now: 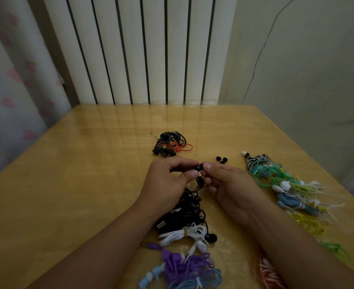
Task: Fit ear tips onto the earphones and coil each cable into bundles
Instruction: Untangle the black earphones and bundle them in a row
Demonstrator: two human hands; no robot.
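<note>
Earbud [197, 167], black, sits pinched between your left hand [167, 180] and right hand [228, 184] above the table [78, 174]; its cable drops to the black tangle [184, 207]. Loose ear tips [222, 159] lie just beyond.

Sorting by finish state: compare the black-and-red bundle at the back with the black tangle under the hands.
The black-and-red bundle lies apart and untouched, fairly compact; the black tangle sprawls loosely, running up to the left hand and right hand. Only the bundle shows red cable. Both rest on the table.
</note>
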